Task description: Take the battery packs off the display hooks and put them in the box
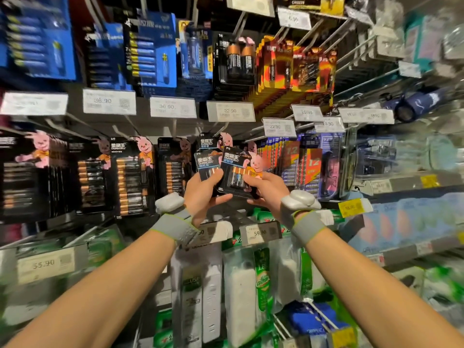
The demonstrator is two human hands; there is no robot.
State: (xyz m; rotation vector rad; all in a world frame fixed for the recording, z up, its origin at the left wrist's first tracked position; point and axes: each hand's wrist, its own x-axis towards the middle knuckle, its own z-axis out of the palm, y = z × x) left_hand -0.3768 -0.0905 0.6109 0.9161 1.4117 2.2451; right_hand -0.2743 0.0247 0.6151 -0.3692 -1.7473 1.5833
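Note:
Both hands are raised in front of a wall of hanging battery packs. My left hand (204,194) grips a black Duracell pack (207,165) by its lower edge. My right hand (266,188) holds a second black Duracell pack (237,169) with a pink bunny on it, tilted, just in front of the first. Behind them another pack of the same kind (209,143) still hangs on its hook. More black Duracell packs (130,177) hang in the row to the left. No box is in view.
Blue battery packs (150,51) and red-orange packs (296,69) hang on the upper row above white price tags (173,106). Bare metal hooks (364,49) stick out at the upper right. White power strips in bags (241,292) hang below my arms.

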